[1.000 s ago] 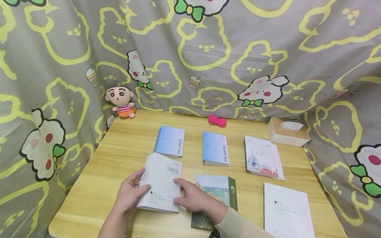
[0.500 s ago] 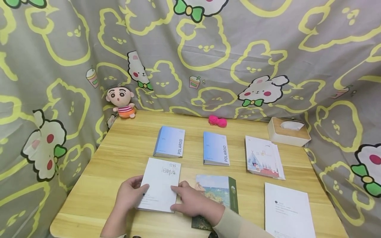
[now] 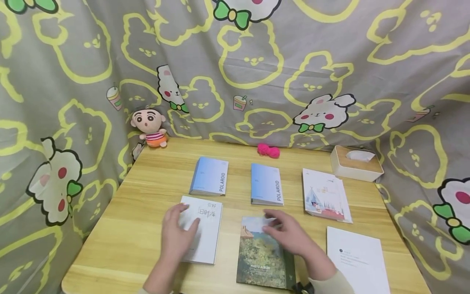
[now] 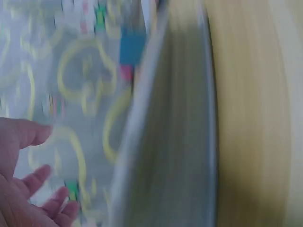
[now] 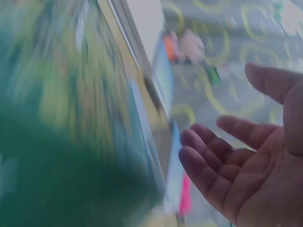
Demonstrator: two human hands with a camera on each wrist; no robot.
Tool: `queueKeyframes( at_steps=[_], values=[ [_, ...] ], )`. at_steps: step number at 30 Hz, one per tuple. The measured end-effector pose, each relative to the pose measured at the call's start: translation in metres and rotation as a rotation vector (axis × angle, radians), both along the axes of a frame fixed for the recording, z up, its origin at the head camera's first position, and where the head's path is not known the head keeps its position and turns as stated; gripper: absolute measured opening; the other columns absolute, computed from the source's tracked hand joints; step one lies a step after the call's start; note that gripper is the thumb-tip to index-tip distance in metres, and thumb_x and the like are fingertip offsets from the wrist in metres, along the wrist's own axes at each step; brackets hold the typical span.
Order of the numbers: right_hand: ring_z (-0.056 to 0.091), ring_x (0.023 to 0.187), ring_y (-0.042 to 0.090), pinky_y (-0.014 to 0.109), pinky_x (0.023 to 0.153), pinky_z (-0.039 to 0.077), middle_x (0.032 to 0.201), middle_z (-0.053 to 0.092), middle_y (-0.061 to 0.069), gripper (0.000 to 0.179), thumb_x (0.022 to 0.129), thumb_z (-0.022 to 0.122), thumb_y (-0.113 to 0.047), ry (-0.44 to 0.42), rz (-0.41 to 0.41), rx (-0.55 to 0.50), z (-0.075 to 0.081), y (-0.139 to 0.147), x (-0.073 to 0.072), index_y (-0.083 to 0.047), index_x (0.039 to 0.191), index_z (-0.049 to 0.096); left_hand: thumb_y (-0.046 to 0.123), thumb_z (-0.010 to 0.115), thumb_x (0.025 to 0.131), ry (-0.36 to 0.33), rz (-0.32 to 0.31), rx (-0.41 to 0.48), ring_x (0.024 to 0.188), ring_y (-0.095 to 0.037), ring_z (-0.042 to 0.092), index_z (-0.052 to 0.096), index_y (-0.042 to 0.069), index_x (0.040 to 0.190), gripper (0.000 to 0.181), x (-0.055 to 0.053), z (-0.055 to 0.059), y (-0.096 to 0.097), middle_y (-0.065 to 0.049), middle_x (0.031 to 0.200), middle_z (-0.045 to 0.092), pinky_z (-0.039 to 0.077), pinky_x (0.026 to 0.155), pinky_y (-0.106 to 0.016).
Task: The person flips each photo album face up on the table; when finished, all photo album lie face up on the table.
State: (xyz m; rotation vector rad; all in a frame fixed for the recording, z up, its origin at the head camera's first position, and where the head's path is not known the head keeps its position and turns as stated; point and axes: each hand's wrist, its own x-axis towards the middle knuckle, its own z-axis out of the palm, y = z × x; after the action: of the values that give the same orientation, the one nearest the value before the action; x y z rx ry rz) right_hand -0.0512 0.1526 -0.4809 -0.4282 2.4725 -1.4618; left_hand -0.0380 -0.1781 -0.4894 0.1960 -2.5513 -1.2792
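A white photo album [image 3: 205, 241] with Chinese lettering lies on the wooden table, near its front left. Over its left half hovers my left hand [image 3: 178, 230], fingers loosely bent and holding nothing. The left wrist view, blurred, has that hand [image 4: 28, 175] apart from the album's page edges [image 4: 180, 132]. Beside it lies a photo album with a painted seaside cover [image 3: 262, 253] and a dark green spine. My right hand [image 3: 288, 232] is above its upper right part. In the right wrist view the fingers of this hand [image 5: 241, 161] are spread and hold nothing.
Two blue Polaroid albums [image 3: 210, 175] stand in the back row, with a white illustrated album [image 3: 323, 194] to their right. Another white album [image 3: 356, 259] lies front right. A tissue box [image 3: 356, 163], a pink bow-shaped item [image 3: 268, 150] and a plush doll [image 3: 149, 126] line the back.
Both hands held the white album and lowered it to the table, its cover now turned to show the title the other way. They have let go, and the right hand has moved right over the painted album.
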Motion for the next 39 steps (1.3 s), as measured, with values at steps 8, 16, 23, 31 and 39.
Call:
queueKeyframes(
  at_steps=[8, 16, 23, 31, 39],
  values=[
    [0.07, 0.102, 0.028, 0.038, 0.077, 0.06, 0.134, 0.066, 0.023, 0.062, 0.098, 0.079, -0.025, -0.156, -0.32, 0.154, -0.008, 0.053, 0.03, 0.005, 0.148, 0.056, 0.019, 0.086, 0.087, -0.124, -0.439, 0.041, 0.135, -0.051, 0.051, 0.058, -0.001, 0.144, 0.066, 0.016, -0.013, 0.084, -0.027, 0.156, 0.044, 0.046, 0.107, -0.068],
    [0.071, 0.082, 0.021, 0.033, 0.065, 0.059, 0.13, 0.067, 0.026, 0.063, 0.093, 0.083, -0.017, -0.228, -0.371, 0.122, -0.031, 0.053, 0.046, 0.013, 0.142, 0.057, 0.039, 0.084, 0.086, -0.359, -0.626, -0.058, 0.142, -0.056, 0.044, 0.06, -0.001, 0.145, 0.075, 0.025, -0.022, 0.109, -0.034, 0.153, 0.049, 0.045, 0.105, -0.072],
    [0.061, 0.068, 0.022, 0.032, 0.055, 0.052, 0.128, 0.068, 0.026, 0.075, 0.089, 0.088, -0.023, -0.227, -0.259, 0.086, -0.032, 0.051, 0.043, 0.015, 0.143, 0.053, 0.039, 0.088, 0.083, -0.376, -0.64, -0.072, 0.139, -0.059, 0.045, 0.063, -0.001, 0.142, 0.075, 0.029, -0.024, 0.124, -0.036, 0.155, 0.044, 0.047, 0.105, -0.069],
    [0.072, 0.095, 0.026, 0.034, 0.073, 0.062, 0.121, 0.07, 0.022, 0.063, 0.093, 0.082, -0.012, -0.243, -0.326, -0.118, -0.028, 0.054, 0.042, 0.016, 0.142, 0.054, 0.041, 0.086, 0.085, -0.363, -0.664, 0.016, 0.142, -0.056, 0.044, 0.057, -0.004, 0.147, 0.082, 0.026, -0.023, 0.13, -0.036, 0.156, 0.043, 0.045, 0.109, -0.068],
    [0.063, 0.06, 0.014, 0.031, 0.048, 0.054, 0.115, 0.068, 0.018, 0.045, 0.091, 0.081, -0.001, -0.035, -0.465, -0.218, -0.002, 0.039, 0.047, 0.005, 0.134, 0.067, 0.04, 0.083, 0.089, -0.313, -0.7, 0.109, 0.135, -0.045, 0.056, 0.064, -0.008, 0.136, 0.069, 0.016, -0.02, 0.135, -0.026, 0.146, 0.06, 0.048, 0.111, -0.058]
  ],
)
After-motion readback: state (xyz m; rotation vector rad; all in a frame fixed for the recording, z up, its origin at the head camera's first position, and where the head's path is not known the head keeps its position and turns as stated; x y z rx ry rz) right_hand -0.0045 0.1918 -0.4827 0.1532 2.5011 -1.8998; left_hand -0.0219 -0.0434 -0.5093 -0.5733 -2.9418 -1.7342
